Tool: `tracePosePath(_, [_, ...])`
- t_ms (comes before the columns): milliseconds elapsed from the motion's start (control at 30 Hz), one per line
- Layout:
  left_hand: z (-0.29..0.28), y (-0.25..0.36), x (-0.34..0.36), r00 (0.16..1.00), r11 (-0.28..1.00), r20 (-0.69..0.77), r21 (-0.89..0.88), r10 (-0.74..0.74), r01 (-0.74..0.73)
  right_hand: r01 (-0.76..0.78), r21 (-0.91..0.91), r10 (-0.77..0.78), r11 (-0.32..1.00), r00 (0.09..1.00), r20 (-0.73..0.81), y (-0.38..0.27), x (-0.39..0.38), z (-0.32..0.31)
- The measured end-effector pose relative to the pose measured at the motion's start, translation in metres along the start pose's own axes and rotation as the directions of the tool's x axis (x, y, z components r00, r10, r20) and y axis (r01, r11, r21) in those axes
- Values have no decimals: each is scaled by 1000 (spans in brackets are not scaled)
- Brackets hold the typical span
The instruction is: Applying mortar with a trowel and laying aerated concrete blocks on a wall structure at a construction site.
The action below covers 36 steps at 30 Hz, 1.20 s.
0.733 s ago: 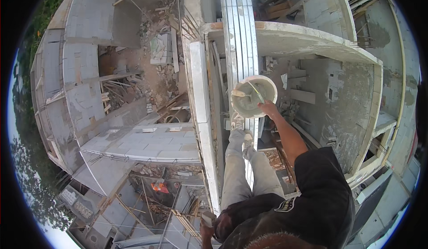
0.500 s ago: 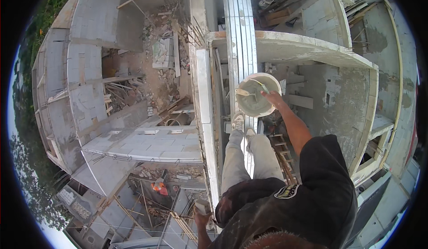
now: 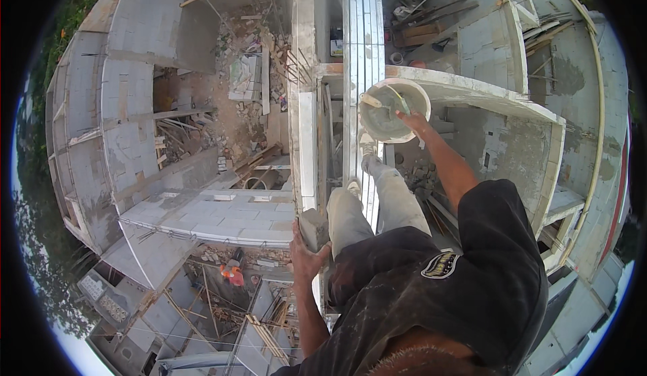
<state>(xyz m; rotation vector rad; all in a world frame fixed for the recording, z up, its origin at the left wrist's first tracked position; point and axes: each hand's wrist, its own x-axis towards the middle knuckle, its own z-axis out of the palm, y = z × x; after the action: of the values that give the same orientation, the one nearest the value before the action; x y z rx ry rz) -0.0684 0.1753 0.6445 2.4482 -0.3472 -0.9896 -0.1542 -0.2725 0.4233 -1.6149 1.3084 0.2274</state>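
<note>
My right hand [image 3: 416,121] closes on the carrying handle of a round, pale bucket [image 3: 424,98], in front of my feet. Grey wet mortar [image 3: 381,118] lies inside it. A trowel with a light handle [image 3: 370,100] leans in the bucket's left side. At my left hip, my left hand [image 3: 305,253] grips a small grey block [image 3: 313,228], fingers and thumb on opposite sides. I stand on a narrow walkway of metal planks [image 3: 364,39], one foot ahead of the other.
A concrete wall top [image 3: 306,120] runs along the walkway's left. Rebar [image 3: 296,69] sticks up beside it. Both sides drop to lower rooms with rubble [image 3: 249,120] and lumber. A curved wall edge [image 3: 465,83] meets the walkway at right. Something orange [image 3: 232,273] shows far below left.
My left hand has risen forward with the block, which now shows more fully. The bucket has moved slightly forward in my right hand. My feet have shifted in a step along the planks.
</note>
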Motion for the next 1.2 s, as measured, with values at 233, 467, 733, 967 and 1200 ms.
tracePosePath(233, [19,40,73,935,773,353,-586,-26,243,-214,84,220,973,974,-63,-52,93,-22])
tracePosePath(467, [59,56,141,619,139,772,-603,-147,785,69,234,16,970,939,-342,-112,168,-40])
tracePosePath(733, [121,87,275,623,129,761,-610,-179,782,-123,160,139,979,986,-94,-139,261,-34])
tracePosePath(967, [144,66,391,930,686,110,-647,-350,334,-227,99,211,969,966,147,-125,310,-14])
tracePosePath(1200, [133,17,470,927,958,-326,149,-186,244,-58,-167,58,984,998,-6,-111,355,-26])
